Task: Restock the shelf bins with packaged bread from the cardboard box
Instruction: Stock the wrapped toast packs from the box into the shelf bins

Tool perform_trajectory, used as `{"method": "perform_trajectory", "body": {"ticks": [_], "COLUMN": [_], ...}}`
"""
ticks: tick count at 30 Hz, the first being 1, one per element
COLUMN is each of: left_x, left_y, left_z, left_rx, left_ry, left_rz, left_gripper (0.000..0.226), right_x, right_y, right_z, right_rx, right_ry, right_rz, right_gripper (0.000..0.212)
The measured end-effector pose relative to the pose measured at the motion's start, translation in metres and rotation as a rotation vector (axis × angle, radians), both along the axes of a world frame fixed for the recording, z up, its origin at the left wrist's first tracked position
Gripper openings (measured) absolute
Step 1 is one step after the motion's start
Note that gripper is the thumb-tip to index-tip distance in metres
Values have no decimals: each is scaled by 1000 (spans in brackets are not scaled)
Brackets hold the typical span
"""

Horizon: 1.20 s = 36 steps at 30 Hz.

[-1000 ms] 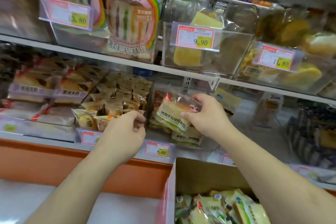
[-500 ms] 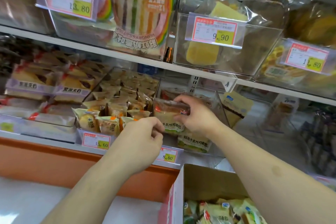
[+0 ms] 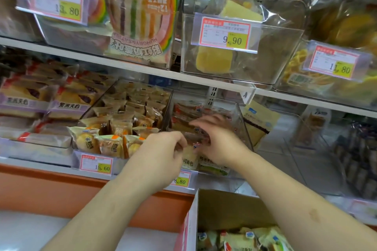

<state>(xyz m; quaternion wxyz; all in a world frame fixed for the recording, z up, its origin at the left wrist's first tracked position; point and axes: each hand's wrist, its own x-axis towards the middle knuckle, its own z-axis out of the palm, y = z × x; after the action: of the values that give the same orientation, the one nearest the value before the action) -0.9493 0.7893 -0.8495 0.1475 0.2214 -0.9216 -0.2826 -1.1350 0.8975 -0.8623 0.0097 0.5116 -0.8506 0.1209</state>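
A clear shelf bin on the middle shelf holds several packs of bread with green-and-white labels. Both hands are inside its front. My left hand pinches the left edge of a bread pack at the front of the bin. My right hand lies over the top of the same pack, fingers spread and blurred; whether it grips is unclear. The cardboard box stands open below at the bottom centre, with more bread packs inside.
Left of the bin is a bin of small yellow pastries and stacks of purple-labelled sandwiches. The shelf above carries clear bins with rainbow sandwich packs and yellow cake. Price tags line the shelf edges. An orange ledge runs below.
My left hand moved right from the pastry bin's front into the bread bin and took the pack's edge. My right hand lowered the pack into the bin. The camera came closer.
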Motion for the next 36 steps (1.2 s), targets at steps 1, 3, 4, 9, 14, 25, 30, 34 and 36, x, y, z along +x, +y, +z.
{"method": "perform_trajectory", "body": {"ticks": [1,3,4,9,14,25,30,34,36], "left_x": [-7,-23,-31,-61,-83,-86,-88,-89,-89], "left_y": [-3,-8,-10,-13,-13,-17,-16,-13,-11], "left_z": [1,0,-3,-21,-24,0,-4,-15,-21], "left_rx": [-59,-177,-229,-382,-491,-454,-518,-510,-491], "left_ry": [7,2,-16,-227,-284,-127,-126,-136,-138], "left_rz": [-1,-14,-31,-105,-89,119,186,159,150], "left_gripper": [35,49,55,66,58,40,40,36,34], "right_x": [-2,-8,-11,-22,-25,-24,-24,-23,-24], "right_y": [8,26,33,46,32,37,39,37,37], "right_z": [5,13,15,8,6,55,60,43,33], "right_rx": [1,59,112,278,323,185,176,207,224], "right_ry": [28,59,78,224,268,210,226,241,217], "right_rz": [-16,-95,-139,-150,-128,-235,-239,-193,-185], "right_gripper": [77,77,76,62,49,32,35,33,31]}}
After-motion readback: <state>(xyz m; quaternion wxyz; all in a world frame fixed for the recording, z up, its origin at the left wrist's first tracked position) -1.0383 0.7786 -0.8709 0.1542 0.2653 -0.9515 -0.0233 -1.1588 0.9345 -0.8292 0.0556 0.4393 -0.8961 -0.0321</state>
